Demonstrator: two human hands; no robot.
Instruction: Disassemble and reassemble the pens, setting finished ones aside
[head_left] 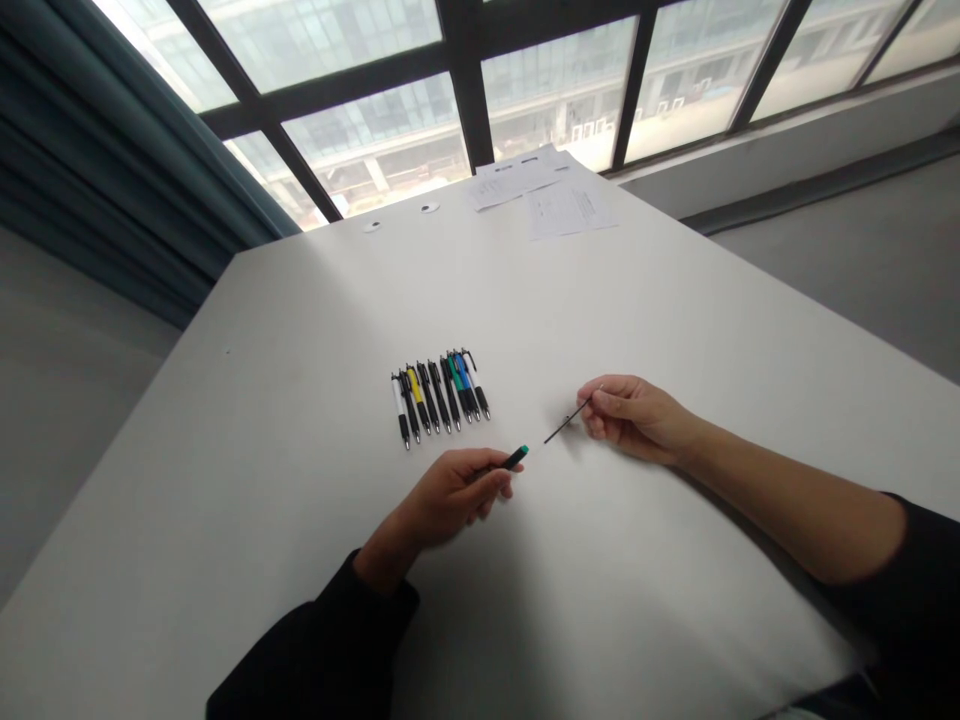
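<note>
Head view: looking down across a white worktop [225,520] from its near edge, with both forearms in shot.

Left hand [450,495]: curled snugly around a dark pen barrel [514,459], narrow grip, proper hold. The green end pokes out past the fingers toward the other hand, probably so that end stays free.

Right hand [630,418]: thumb and fingertips [592,405] make a narrow pinch on the far end of what looks like a thin pen refill [574,416]. Holding it right at the end leaves most of its length sticking out.

Between the hands: the green end and the refill's free tip face each other, roughly lined up and just apart, not touching, around the middle of the worktop.

Pen row: retractable pens [441,400] lie side by side just left of the hands, in white, yellow, green, blue and black, tips toward the near edge. Lined up like that, they're easy to count or grab.

Far edge: loose paper sheets [570,212] and two round cable grommets [429,207] sit there, below a dark-framed window [465,80], with a teal curtain [97,130] off to the left.
</note>
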